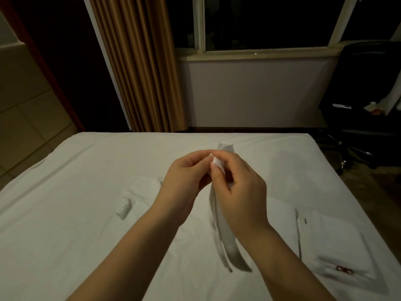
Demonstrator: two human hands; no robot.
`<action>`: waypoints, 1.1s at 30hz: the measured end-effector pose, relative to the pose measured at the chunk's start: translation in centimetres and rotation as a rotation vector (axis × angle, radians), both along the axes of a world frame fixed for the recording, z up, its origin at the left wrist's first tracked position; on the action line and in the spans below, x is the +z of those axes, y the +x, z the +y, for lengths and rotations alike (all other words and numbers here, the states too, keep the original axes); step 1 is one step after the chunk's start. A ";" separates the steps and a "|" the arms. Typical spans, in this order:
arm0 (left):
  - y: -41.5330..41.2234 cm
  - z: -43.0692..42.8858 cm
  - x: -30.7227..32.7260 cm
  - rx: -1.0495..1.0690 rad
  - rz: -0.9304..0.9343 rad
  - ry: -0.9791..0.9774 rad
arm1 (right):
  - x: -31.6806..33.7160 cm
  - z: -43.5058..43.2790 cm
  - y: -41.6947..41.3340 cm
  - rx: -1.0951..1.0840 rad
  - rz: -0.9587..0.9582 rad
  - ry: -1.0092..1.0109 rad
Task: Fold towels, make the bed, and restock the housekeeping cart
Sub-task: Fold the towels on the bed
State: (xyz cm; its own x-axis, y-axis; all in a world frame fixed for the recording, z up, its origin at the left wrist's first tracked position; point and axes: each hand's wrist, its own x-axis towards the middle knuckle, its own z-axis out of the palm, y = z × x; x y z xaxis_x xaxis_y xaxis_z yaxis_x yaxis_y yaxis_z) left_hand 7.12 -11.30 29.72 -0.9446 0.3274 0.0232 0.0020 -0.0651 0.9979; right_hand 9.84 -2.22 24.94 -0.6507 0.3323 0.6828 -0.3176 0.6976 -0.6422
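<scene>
A small white towel hangs in the air above the bed, folded lengthwise into a narrow strip. My right hand grips its upper end, with the thumb pressed on a corner. My left hand pinches the same top corner with its fingertips, touching the right hand. The towel's lower end dangles just over the sheet. A folded white towel with a small red emblem lies flat on the bed at the right. Another white towel lies loosely folded on the bed to the left.
The bed's white sheet is spread smooth, with its far edge facing a window wall. Tan curtains hang at the back left. A black office chair with small items on its seat stands at the right, beside the bed's corner.
</scene>
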 end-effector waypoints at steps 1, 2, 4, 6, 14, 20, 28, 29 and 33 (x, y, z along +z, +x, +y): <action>-0.1 -0.1 0.2 -0.009 -0.007 -0.005 | 0.2 0.1 0.2 0.002 0.008 0.020; -0.1 -0.1 0.3 -0.017 -0.017 -0.010 | 0.3 0.2 0.3 0.006 -0.001 0.026; -0.2 -0.2 0.4 -0.022 -0.023 -0.021 | 0.4 0.5 0.6 0.040 -0.064 0.001; -0.1 -0.2 0.4 -0.026 0.018 -0.066 | 0.4 0.9 1.0 0.076 -0.132 -0.001; 0.5 0.0 1.1 0.022 0.174 -0.257 | 0.9 1.2 2.8 0.203 -0.221 -0.079; -0.2 -0.9 0.3 0.008 0.198 -0.341 | 0.2 1.9 3.4 0.262 -0.267 -0.185; -0.8 -3.7 1.5 -0.056 0.258 -0.276 | -0.8 4.9 1.7 0.119 -0.556 0.064; -0.9 -4.1 1.6 -0.064 0.259 -0.275 | -0.8 5.1 1.6 0.129 -0.586 0.074; -1.1 -5.6 1.7 -0.096 0.262 -0.319 | -0.2 5.4 1.5 0.249 -0.667 0.000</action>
State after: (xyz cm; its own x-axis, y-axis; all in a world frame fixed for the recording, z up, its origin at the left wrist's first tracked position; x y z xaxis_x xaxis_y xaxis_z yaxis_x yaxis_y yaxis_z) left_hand 5.97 -16.90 31.44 -0.8851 0.4433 0.1416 0.2671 0.2348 0.9346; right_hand 11.31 3.16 24.74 -0.9865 0.1194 0.1122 -0.0065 0.6557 -0.7550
